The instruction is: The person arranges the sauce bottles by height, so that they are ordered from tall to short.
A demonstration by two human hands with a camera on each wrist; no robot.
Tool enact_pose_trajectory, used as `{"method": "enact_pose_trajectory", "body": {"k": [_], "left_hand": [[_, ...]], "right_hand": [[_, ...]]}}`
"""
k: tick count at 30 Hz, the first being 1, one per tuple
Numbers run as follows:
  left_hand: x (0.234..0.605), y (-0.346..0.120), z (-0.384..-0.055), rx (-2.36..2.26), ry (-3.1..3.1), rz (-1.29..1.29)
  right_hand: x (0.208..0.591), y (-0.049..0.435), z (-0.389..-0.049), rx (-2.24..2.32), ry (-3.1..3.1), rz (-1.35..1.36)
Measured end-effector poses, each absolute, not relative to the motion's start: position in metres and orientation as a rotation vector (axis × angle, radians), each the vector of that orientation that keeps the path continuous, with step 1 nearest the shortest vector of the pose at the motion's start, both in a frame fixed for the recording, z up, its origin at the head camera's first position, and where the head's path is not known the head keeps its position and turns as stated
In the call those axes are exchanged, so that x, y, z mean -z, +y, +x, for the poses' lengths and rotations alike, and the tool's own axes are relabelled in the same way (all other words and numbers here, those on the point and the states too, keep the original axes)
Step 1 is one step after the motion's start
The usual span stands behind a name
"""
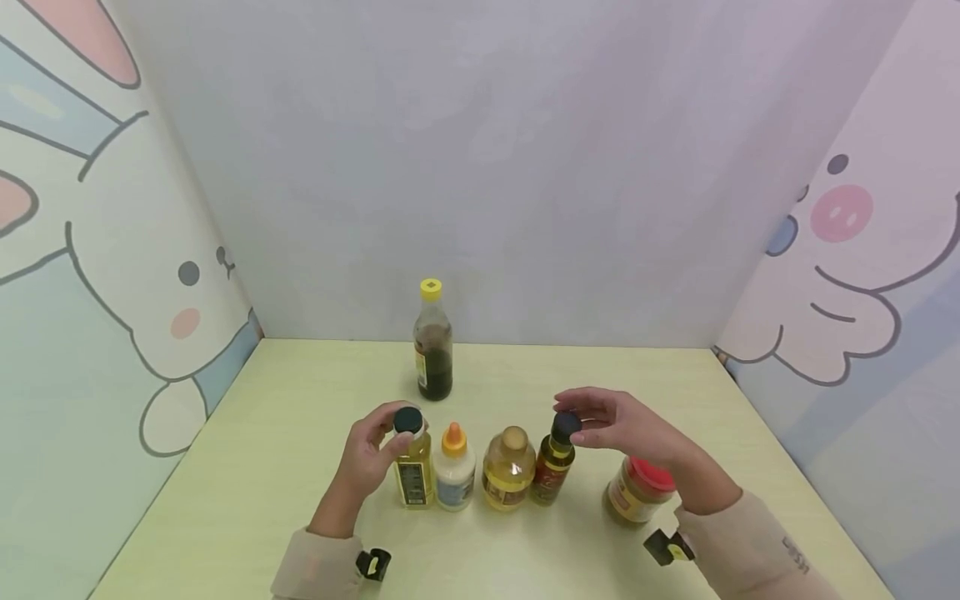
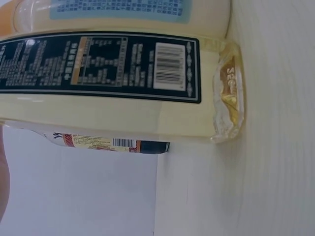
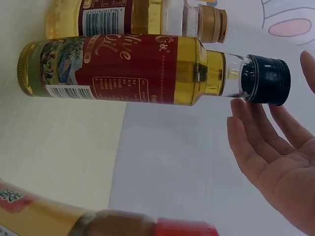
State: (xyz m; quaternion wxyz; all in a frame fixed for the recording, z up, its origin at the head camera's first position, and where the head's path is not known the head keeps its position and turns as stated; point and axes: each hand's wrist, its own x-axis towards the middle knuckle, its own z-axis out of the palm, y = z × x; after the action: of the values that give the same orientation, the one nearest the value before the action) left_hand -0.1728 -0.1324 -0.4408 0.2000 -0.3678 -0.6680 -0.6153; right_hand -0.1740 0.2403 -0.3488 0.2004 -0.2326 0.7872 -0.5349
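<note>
In the head view my left hand (image 1: pixel 367 454) is around the top of a square yellow-oil bottle (image 1: pixel 414 479) with a dark cap, thumb in front and fingers behind. Only a sliver of this hand shows in the left wrist view, apart from the bottle (image 2: pixel 147 115). My right hand (image 1: pixel 618 425) reaches around the black cap of an olive oil bottle (image 1: pixel 551 479). The right wrist view shows its loosely bent fingers (image 3: pixel 263 142) by the cap of the upright olive oil bottle (image 3: pixel 133 69), the thumb held apart.
Between the two bottles stand a white squeeze bottle (image 1: pixel 454 475) with an orange nozzle and a round bottle (image 1: pixel 509 475) with a tan cap. A red-lidded jar (image 1: pixel 633 493) is under my right forearm. Farther back stands a yellow-capped dark sauce bottle (image 1: pixel 433 358). Printed walls border the table.
</note>
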Motion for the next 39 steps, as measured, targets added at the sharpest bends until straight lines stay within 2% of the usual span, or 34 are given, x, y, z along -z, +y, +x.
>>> {"method": "enact_pose_trajectory", "body": {"k": [39], "left_hand": [[0.434, -0.131, -0.165, 1.893, -1.924, -0.861]], "right_hand": [[0.378, 0.236, -0.173, 1.665, 2.259, -0.546]]}}
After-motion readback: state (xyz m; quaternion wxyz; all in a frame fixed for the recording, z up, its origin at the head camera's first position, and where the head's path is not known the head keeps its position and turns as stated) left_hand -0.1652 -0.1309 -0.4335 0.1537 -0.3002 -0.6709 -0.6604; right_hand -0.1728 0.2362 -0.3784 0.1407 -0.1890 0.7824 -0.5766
